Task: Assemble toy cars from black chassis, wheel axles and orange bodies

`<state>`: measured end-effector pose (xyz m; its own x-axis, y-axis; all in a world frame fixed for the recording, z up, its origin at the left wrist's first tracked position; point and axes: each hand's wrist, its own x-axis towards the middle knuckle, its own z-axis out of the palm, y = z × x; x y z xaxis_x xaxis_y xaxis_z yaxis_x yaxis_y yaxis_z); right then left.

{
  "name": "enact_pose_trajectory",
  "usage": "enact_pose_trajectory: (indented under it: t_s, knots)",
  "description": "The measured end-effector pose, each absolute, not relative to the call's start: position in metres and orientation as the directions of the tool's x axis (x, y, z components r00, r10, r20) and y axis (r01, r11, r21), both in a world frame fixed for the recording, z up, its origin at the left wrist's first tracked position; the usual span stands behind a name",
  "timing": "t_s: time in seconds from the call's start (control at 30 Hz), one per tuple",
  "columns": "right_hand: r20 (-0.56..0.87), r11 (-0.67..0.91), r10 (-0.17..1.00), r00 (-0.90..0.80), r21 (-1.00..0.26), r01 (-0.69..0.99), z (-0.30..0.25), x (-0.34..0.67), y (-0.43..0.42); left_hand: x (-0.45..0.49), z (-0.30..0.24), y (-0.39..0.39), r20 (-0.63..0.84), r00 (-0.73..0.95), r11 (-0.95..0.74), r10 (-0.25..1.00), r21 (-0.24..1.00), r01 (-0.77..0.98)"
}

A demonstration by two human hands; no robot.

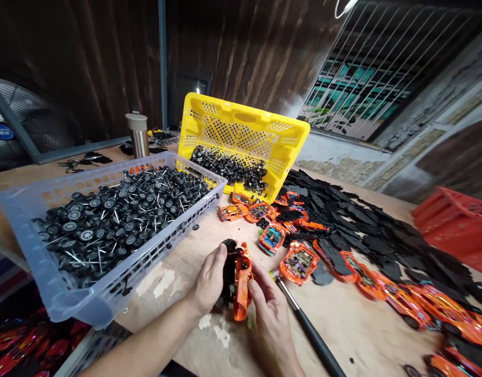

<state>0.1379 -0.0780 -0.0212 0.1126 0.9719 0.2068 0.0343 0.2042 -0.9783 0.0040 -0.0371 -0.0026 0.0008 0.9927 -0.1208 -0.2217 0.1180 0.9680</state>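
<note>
Just above the wooden tabletop, my two hands bring two toy car parts side by side. My left hand (208,280) is closed round a black toy car chassis (227,269), its thumb along the upper end. In the fingers of my right hand (270,309) is an orange toy car body (243,285), tilted on edge against the chassis. Whether the two parts are joined I cannot tell. Close to the right hand lies a tool with a black handle (313,335), a metal shaft and a yellowish end. Loose orange car bodies (299,262) lie beyond the hands.
At left stands a clear plastic basket (119,298) full of black wheels on axles. Behind it a yellow crate (244,115) leans with more wheels inside. Black chassis plates (343,220) are heaped at right, near a red crate (452,225). A steel tumbler (141,141) stands behind.
</note>
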Motion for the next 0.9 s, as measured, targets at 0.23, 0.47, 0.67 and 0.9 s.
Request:
enact_pose_trajectory:
  t_s: [0.23, 0.47, 0.67, 0.9]
  knots:
    - [0.266, 0.237, 0.958, 0.104, -0.945, 0.227, -0.021, 0.139, -0.080, 0.003, -0.009, -0.038, -0.100, -0.021, 0.094, 0.995, 0.978, -0.188]
    - [0.313, 0.275, 0.947, 0.071, -0.906, 0.323, -0.026, 0.139, -0.081, 0.005, 0.002, -0.044, 0.034, 0.097, -0.019, 0.995, 0.987, -0.159]
    - [0.380, 0.326, 0.924, 0.042, -0.840, 0.434, -0.030, 0.139, -0.079, 0.006, -0.005, -0.048, 0.125, 0.113, -0.118, 0.986, 0.991, -0.066]
    - [0.413, 0.342, 0.908, 0.074, -0.831, 0.440, -0.027, 0.134, -0.082, -0.001, 0.004, -0.046, 0.217, 0.209, -0.218, 0.954, 0.976, -0.020]
